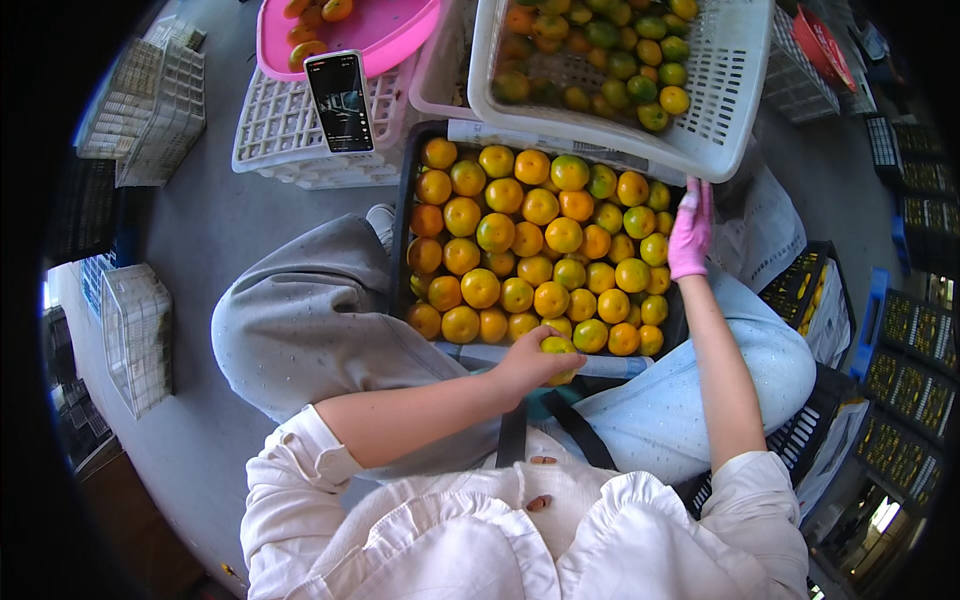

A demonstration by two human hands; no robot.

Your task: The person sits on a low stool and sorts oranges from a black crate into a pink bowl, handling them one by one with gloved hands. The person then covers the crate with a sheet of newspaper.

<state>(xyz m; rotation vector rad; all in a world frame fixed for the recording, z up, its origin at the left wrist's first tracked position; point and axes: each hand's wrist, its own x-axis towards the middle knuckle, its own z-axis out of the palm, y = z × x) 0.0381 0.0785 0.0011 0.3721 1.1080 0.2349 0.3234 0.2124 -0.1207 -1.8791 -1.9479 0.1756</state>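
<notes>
My bare left hand [534, 361] is closed around a greenish-yellow mandarin [559, 371], just over the near edge of a black plastic crate [400, 259]. Rows of orange and green-tinged mandarins [540, 206] fill this crate. At its right side lies my right hand [691, 234] in a pink glove, fingers stretched away from me, with nothing seen in it. Its fingertips are at the lower rim of a white plastic basket [724, 154]. That basket tilts towards me beyond the crate and holds loose green and orange mandarins [619, 64]. Printed paper [611, 366] lines the crate's near edge.
An upturned white crate [274, 124] at the far left carries a pink basin [390, 41] with mandarins and a propped phone [339, 101]. White crates [139, 334] stand on the left floor. Dark crates of fruit [911, 322] are stacked at right. My bent legs flank the black crate.
</notes>
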